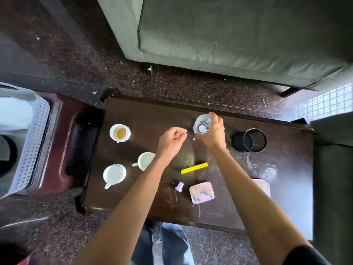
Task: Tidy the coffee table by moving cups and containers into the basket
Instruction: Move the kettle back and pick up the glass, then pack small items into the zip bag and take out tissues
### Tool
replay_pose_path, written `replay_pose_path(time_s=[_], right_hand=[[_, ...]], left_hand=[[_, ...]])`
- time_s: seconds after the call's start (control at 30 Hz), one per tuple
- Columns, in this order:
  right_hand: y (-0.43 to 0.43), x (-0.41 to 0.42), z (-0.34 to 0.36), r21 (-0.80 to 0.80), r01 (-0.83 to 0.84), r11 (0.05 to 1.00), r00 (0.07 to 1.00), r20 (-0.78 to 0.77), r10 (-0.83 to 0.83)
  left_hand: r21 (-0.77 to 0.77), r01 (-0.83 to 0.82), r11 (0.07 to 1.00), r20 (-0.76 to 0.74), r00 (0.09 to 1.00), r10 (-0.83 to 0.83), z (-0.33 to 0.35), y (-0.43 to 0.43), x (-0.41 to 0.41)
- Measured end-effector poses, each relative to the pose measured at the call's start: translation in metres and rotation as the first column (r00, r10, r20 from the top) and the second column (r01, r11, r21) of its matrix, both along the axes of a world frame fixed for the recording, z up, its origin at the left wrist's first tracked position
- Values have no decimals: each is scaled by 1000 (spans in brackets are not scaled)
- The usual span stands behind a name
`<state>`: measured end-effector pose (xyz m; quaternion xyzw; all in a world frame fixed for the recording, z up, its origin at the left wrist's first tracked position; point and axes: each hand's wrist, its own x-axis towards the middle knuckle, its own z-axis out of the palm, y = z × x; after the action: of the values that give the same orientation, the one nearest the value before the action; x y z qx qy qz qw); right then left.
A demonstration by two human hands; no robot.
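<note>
my right hand (212, 131) is wrapping around a clear plastic bottle (202, 124) near the far edge of the dark surface (145, 111), fingers curling round its side so the white cap is facing up at me; whether the bottle is lifting off the surface or still standing on it, i cannot tell. my left hand (172, 139) is hovering just beside it, curled into a loose fist and holding nothing. both forearms are reaching forward from the near edge. to the left, three white cups are sitting well apart from my hands: one with brown dregs (120, 133), one partly hidden behind my left wrist (143, 160), and one with a handle pointing toward me (114, 174). a black mesh holder (250, 140) is lying on its side to the right of the bottle. the pale basket (24, 138) is standing off the surface's left end, cut off by the frame edge. something glassy (268, 172) near my right forearm is too faint to make out
</note>
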<state>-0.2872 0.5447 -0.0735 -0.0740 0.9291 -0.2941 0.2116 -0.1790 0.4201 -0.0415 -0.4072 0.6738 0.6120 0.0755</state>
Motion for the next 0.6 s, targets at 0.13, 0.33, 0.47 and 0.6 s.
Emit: replay_pose_path(time_s=[0.13,0.33,0.47,0.6], right_hand=[[-1,-4,-7,0,-8,1000,1000,10,8],[-4,-5,-10,29,15,999,999,36,-16],[-6,-3,-9,61,10,998,998,56,-13],[-20,2,8,247,-70,966,998,16,68]], left_hand=[[5,2,1000,9,1000,-2,-3,-2,-1],[5,-8,1000,7,1000,7,-5,-9,5],[12,-24,1000,-3,1000,24,-2,-14,10],[34,-71,997,-36,997,72,8,-29,17]])
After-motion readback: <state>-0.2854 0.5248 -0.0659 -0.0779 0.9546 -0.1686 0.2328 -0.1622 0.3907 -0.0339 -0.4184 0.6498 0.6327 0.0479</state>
